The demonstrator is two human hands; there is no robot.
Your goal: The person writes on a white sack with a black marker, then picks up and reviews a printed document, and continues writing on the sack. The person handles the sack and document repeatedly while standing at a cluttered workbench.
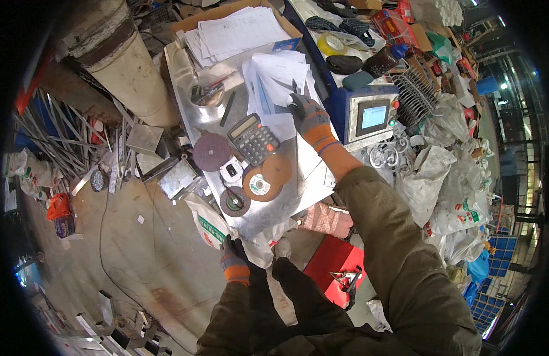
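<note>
Apparently I'm handling loose papers on the metal tabletop, right hand at their edge, left hand by a plastic bag. I can't tell either grip; next, I'd judge, calls for parting one sheet.

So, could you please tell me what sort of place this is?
Probably a metalworking shop: grinding discs lie on the table, what look like metal strips are heaped at the left, and a control box sits at the right.
</note>
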